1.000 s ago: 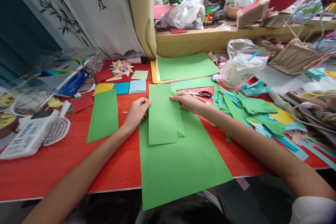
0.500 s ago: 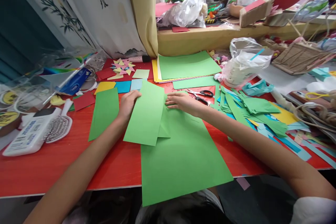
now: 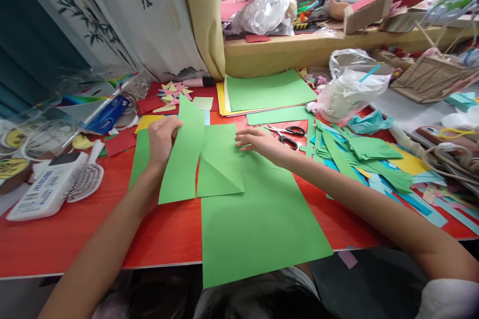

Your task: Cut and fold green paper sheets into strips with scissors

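My left hand (image 3: 163, 139) pinches the left edge of a green paper strip (image 3: 183, 159), lifted and tilted over the table. Beneath that hand, partly covered, lies another green paper piece (image 3: 139, 158). My right hand (image 3: 260, 144) rests with its fingers stretched out, at the upper right of a smaller green sheet (image 3: 219, 152) whose lower part shows a diagonal crease. Under this smaller sheet is a large green sheet (image 3: 262, 239) that hangs over the table's front edge. Black-handled scissors (image 3: 288, 134) lie just beyond my right hand.
Green and blue paper scraps (image 3: 362, 159) are heaped on the right. Behind sits a stack of coloured sheets (image 3: 269, 90). A white bottle (image 3: 48, 189) and a hairbrush (image 3: 85, 179) lie on the left of the red table (image 3: 164, 239). A bagged cup (image 3: 342, 94) stands at the back right.
My left hand has moved left with the green strip, uncovering the smaller creased sheet. My right hand has stayed in nearly the same place.
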Motion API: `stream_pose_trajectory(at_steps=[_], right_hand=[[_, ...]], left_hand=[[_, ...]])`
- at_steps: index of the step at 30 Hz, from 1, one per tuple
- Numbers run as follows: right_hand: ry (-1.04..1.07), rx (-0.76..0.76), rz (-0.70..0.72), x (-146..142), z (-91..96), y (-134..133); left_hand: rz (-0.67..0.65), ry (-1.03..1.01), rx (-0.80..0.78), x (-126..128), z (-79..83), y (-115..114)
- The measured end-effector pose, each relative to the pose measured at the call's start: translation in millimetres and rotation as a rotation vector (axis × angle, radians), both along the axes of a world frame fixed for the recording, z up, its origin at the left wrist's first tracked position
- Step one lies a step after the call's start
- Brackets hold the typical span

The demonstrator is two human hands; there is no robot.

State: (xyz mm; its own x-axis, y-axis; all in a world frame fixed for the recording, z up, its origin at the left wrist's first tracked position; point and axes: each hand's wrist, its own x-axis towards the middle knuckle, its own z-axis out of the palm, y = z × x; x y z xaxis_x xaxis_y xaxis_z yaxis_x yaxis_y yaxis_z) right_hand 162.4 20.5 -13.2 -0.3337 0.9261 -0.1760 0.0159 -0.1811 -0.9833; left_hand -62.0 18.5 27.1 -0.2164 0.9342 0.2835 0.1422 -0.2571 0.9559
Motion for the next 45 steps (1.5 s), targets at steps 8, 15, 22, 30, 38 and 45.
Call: stream_pose_trajectory(at_steps=[8,15,22,30,38,45], right_hand=[[0.011,-0.186,0.069,-8,3.3,-12],[-0.168,-0.042,0.035,-5,0.4,-8],[-0.354,0.181,0.076,-2,-14.3,0],[-0.497,0.331,0.094,0,-24.8,6],[-0.557,0.337,0.124,0,-24.9,5],[-0.433,0.299,-0.046,-1,-25.3,0]], left_hand=[[-0.681,0.338,-0.256,29,-19.1,-18],[-0.047,0.571,-0.334,1,-33.9,10],[-0.167,0.234,-0.474,0,-34.2,13],[-0.209,0.075,-0.519,11,-35.6,5],[-0.266,-0.068,-0.553,8,-35.3,7],[-0.372,0.085,-0.540,13,-40.3,5]])
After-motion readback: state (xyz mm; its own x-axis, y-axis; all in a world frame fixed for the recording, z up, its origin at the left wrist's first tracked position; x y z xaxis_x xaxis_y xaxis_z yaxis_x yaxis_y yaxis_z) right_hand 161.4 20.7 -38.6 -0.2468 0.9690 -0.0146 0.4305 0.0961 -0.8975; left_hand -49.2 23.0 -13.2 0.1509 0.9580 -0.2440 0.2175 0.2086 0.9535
